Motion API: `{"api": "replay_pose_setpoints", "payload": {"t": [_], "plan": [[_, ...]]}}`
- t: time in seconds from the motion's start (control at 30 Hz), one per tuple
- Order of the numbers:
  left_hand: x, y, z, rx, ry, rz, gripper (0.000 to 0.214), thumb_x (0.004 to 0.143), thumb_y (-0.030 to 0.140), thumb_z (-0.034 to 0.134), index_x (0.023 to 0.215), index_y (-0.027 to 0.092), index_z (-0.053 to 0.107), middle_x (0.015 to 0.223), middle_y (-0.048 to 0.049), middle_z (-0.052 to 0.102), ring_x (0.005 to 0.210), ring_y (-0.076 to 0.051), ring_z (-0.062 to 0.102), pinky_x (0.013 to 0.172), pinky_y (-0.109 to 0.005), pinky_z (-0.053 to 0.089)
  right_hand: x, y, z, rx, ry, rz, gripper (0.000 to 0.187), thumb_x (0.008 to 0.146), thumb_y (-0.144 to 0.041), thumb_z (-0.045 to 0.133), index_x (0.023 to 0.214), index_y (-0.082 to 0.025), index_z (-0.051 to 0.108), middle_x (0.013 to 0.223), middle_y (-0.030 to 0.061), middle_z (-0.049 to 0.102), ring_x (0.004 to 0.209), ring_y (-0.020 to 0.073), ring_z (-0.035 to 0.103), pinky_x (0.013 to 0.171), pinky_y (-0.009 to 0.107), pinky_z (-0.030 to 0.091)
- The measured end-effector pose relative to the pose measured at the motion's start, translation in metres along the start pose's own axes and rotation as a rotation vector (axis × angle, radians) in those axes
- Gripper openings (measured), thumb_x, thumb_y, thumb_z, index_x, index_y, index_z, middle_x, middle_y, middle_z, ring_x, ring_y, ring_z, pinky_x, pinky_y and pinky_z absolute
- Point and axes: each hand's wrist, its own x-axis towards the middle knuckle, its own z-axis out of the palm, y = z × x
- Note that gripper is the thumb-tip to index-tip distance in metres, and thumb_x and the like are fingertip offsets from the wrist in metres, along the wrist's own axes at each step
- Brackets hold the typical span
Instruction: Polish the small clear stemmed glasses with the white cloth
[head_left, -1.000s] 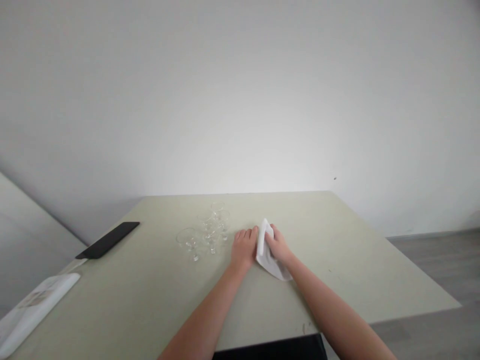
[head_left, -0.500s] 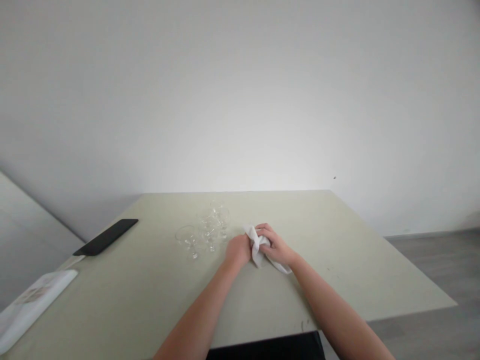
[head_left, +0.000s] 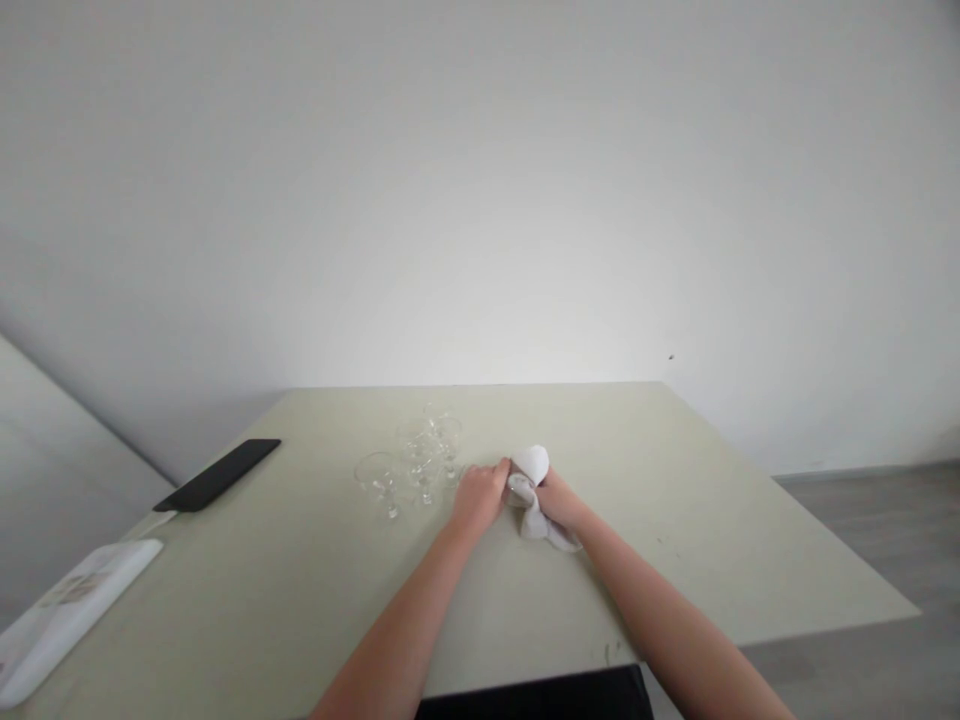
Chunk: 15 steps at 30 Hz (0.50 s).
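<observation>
Both hands meet over a white cloth near the middle of the pale green table. My right hand is closed around the cloth, which bunches up over its fingers and trails toward me. My left hand is curled with its fingertips pinching the cloth's left edge. Just left of my left hand stands a small group of clear stemmed glasses, upright on the table and untouched.
A black flat phone-like object lies at the table's far left edge. A white flat packet sits at the near left corner. A plain white wall rises behind the table; grey floor shows at the right.
The cloth lay flat under my right hand with my left hand flat beside it; now both hands have closed on it and gathered it into a bunch.
</observation>
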Motion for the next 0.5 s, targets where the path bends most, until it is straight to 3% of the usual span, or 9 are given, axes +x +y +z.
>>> {"api": "replay_pose_setpoints", "payload": {"t": [0.13, 0.33, 0.5], "plan": [[0.000, 0.000, 0.005, 0.059, 0.060, 0.113, 0.024, 0.089, 0.013, 0.046, 0.111, 0.017, 0.055, 0.090, -0.0107, 0.070, 0.091, -0.023, 0.066, 0.086, -0.034, 0.043, 0.002, 0.007, -0.007, -0.124, -0.032, -0.067, 0.018, 0.077, -0.024, 0.054, 0.090, -0.020, 0.067, 0.096, 0.0049, 0.070, 0.097, 0.0233, 0.062, 0.096, 0.043, 0.045], [0.000, -0.001, 0.007, 0.030, 0.005, 0.116, 0.023, 0.087, 0.014, 0.051, 0.109, 0.018, 0.055, 0.089, -0.0092, 0.070, 0.091, -0.022, 0.066, 0.086, -0.033, 0.043, 0.004, 0.011, -0.010, -0.215, -0.179, -0.152, 0.012, 0.073, -0.025, 0.064, 0.082, -0.018, 0.065, 0.082, 0.0011, 0.069, 0.080, 0.0173, 0.061, 0.082, 0.032, 0.050], [0.000, -0.002, 0.007, 0.031, 0.021, 0.114, 0.026, 0.085, 0.015, 0.052, 0.111, 0.019, 0.054, 0.093, -0.0090, 0.071, 0.093, -0.022, 0.066, 0.087, -0.033, 0.043, 0.005, 0.005, -0.007, -0.209, -0.121, -0.229, 0.019, 0.081, -0.019, 0.049, 0.087, -0.020, 0.067, 0.092, 0.0032, 0.070, 0.091, 0.0184, 0.061, 0.091, 0.034, 0.048]]}}
